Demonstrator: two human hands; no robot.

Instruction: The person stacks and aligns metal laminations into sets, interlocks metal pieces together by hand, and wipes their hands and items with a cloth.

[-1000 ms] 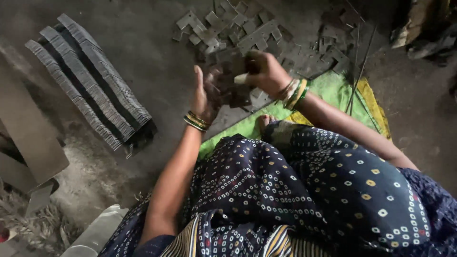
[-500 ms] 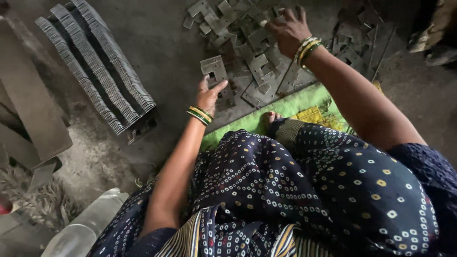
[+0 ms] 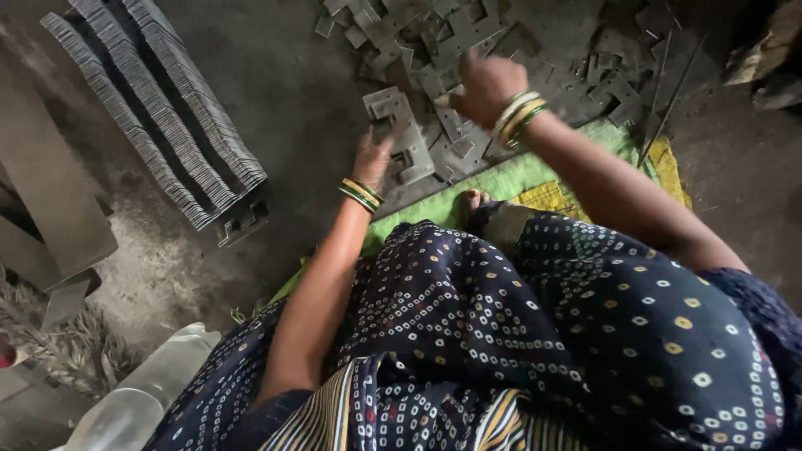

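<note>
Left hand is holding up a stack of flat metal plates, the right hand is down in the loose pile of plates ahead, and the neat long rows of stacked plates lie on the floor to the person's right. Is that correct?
Not quite. The head view shows the rows of stacked plates on the floor to the person's left, not right. The rest stands: the left hand holds up a stack of flat metal plates, and the right hand is down in the loose pile ahead.

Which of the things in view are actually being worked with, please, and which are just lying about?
In use: left hand holding a stack of metal stampings; right hand on the loose stampings pile.

Lying about: stacked rows of stampings, plastic bottle, green mat.
</note>
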